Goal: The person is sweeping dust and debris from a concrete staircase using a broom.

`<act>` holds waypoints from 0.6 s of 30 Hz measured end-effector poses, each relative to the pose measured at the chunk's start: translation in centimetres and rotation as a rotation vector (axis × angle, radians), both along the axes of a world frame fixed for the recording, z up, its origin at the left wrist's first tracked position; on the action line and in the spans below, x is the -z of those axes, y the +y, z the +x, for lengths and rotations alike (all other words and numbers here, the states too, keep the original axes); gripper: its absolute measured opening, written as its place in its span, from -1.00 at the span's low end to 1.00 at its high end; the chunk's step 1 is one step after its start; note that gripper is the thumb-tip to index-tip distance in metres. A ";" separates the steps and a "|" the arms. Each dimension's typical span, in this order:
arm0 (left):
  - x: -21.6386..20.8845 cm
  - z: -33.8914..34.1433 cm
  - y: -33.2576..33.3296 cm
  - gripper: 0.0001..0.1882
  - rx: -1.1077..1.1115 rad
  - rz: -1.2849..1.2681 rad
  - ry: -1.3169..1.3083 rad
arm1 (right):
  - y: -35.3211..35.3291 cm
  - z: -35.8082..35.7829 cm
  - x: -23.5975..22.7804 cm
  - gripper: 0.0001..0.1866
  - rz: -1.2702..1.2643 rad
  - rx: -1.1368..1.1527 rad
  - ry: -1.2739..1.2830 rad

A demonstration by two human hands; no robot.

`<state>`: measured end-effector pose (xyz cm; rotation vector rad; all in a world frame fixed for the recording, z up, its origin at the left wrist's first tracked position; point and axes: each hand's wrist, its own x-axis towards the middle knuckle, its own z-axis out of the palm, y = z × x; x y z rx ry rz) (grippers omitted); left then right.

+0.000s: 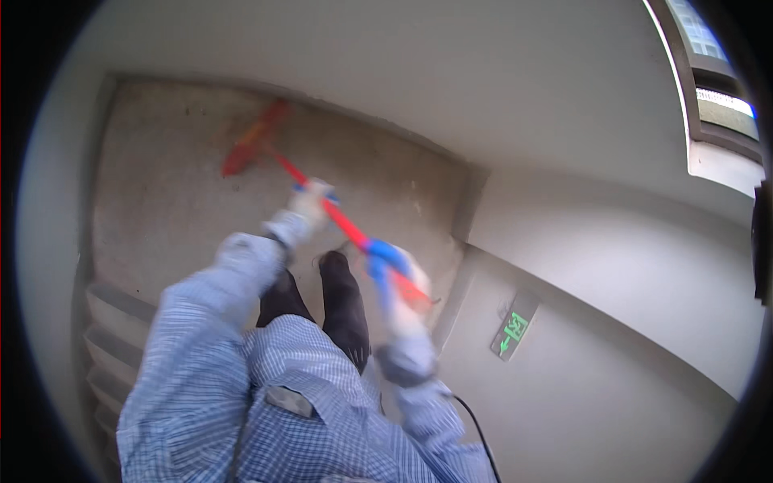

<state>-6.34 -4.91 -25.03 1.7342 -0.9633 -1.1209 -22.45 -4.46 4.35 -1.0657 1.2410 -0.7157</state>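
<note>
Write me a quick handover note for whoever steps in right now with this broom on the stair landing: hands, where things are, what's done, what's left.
Left hand: gloved, gripped around the red broom handle, farther down toward the head.
Right hand: gloved, gripped on the upper end of the handle, close to the body.
Broom head: red, out on the concrete landing floor, near the far wall; picture is motion-blurred.
Around: steps drop away at the left, green exit sign low on the right wall, the person's dark shoes on the landing.
Done: cannot tell how much floor is swept; no dirt pile visible.
Left: probably the rest of the landing, judging by the broom's position.
</note>
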 end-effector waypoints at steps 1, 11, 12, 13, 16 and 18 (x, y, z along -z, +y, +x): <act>-4.3 -8.0 -3.2 -0.92 0.053 -0.429 -0.540 | -1.7 -5.2 -2.3 -0.79 -0.051 0.057 0.208; -22.8 -23.1 -14.8 -0.88 0.874 -0.243 -0.295 | -7.1 -16.6 -13.0 -0.81 -0.607 0.345 0.029; -21.9 -21.6 -14.0 -0.85 0.770 -0.211 -0.299 | -7.6 -18.0 -13.3 -0.79 -0.525 0.321 0.001; -22.7 -20.1 -16.3 -0.83 0.699 -0.210 -0.441 | -11.4 -20.2 -14.5 -0.79 -0.421 0.088 0.047; -11.7 -17.4 -13.0 -0.88 0.571 0.209 -0.542 | -9.1 -21.1 -6.3 -0.84 -0.127 0.043 -0.075; -5.9 -19.4 -11.2 -0.92 0.567 0.076 -0.578 | -7.0 -23.1 -3.4 -0.85 -0.236 0.163 -0.034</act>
